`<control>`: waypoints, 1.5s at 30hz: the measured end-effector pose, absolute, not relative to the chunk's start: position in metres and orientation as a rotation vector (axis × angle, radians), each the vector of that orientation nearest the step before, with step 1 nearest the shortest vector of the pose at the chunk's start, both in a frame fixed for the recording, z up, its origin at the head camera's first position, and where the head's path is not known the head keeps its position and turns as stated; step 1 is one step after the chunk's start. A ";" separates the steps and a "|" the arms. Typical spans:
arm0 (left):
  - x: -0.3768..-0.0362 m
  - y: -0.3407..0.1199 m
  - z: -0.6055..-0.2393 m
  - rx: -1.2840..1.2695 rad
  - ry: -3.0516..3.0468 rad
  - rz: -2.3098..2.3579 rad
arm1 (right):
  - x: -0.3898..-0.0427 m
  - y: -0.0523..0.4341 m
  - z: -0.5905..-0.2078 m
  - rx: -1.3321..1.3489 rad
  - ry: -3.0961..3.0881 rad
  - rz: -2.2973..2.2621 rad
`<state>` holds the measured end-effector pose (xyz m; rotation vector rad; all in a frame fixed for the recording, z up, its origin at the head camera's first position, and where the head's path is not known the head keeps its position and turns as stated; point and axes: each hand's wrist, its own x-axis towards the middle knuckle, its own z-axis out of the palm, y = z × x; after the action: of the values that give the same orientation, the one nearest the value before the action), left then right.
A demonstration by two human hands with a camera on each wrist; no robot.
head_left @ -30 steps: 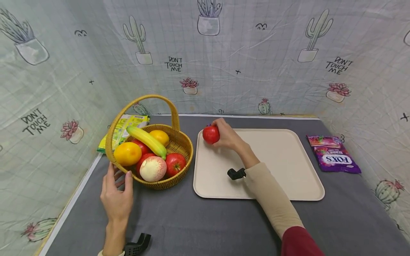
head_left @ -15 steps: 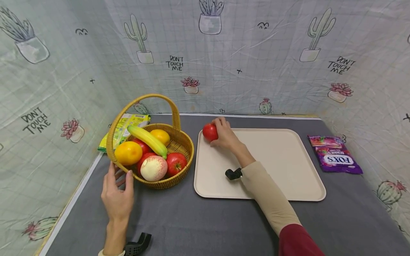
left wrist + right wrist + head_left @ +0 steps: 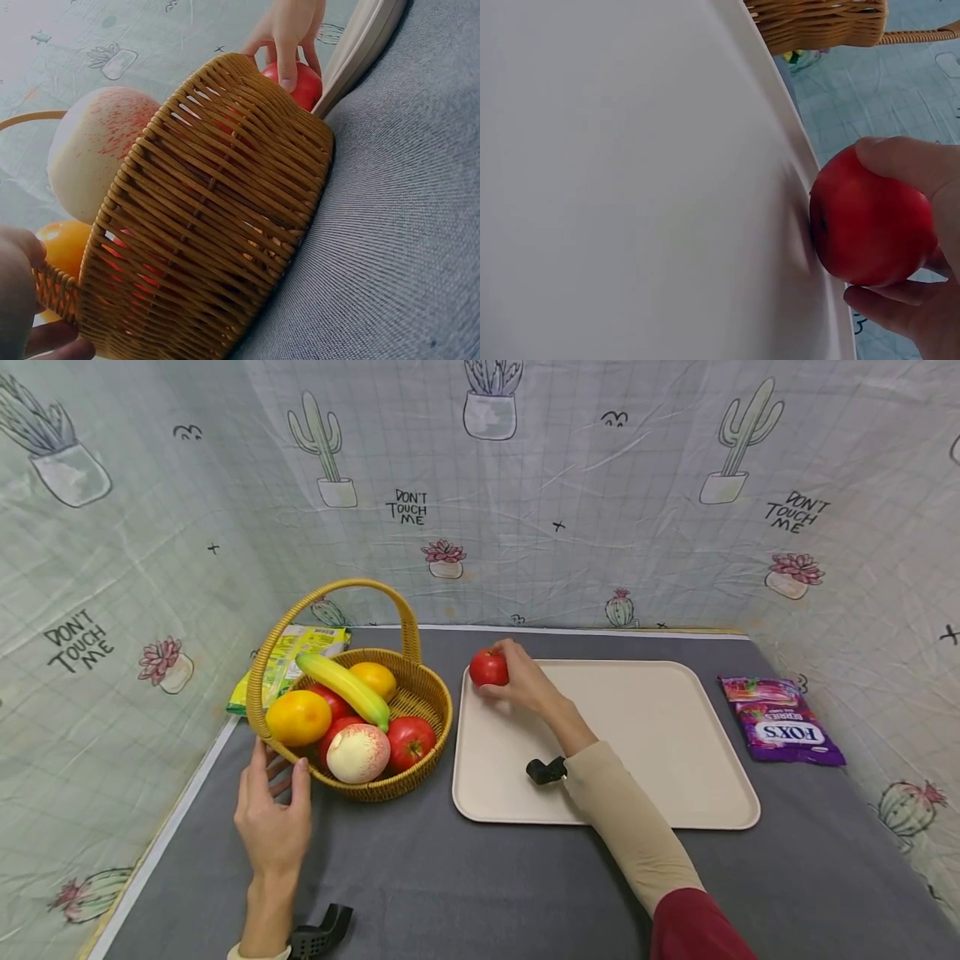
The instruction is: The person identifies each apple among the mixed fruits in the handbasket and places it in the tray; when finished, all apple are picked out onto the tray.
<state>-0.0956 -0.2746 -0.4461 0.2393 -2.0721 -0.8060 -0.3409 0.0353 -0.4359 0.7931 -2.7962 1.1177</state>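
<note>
My right hand grips a red apple at the back left corner of the beige tray. In the right wrist view, thumb and fingers curve round the apple, right at the tray's rim. My left hand holds the wicker basket at its near left side, by the foot of the handle. The left wrist view has the thumb and fingers on either side of that wicker. In the basket lie a banana, a peach, orange fruits and red apples.
Behind the basket lies a yellow-green packet. A purple Fox's berries bag rests to the tray's right. Grey cloth covers the table, and a printed curtain hangs round its back and sides.
My right hand and the apple have shifted slightly left at the tray's back left corner. My left hand and the basket have stayed in place.
</note>
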 end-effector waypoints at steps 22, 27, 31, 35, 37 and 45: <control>-0.097 -0.274 -0.448 0.246 -2.080 -0.797 | -0.348 0.025 -0.445 0.667 -2.802 1.212; -0.098 -0.274 -0.448 0.228 -2.037 -0.809 | -0.346 0.025 -0.445 0.671 -2.818 1.198; -0.100 -0.275 -0.449 0.203 -1.995 -0.829 | -0.345 0.024 -0.444 0.660 -2.833 1.186; -0.100 -0.275 -0.450 0.200 -1.997 -0.826 | -0.342 0.025 -0.440 0.654 -2.843 1.144; -0.100 -0.276 -0.450 0.199 -2.012 -0.826 | -0.341 0.025 -0.436 0.649 -2.839 1.126; -0.099 -0.277 -0.450 0.197 -2.032 -0.828 | -0.337 0.024 -0.415 0.655 -2.791 1.071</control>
<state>-0.0990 -0.2770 -0.4496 0.1971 -2.0319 -0.8277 -0.3367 0.0243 -0.4154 0.6551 -2.7914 1.0710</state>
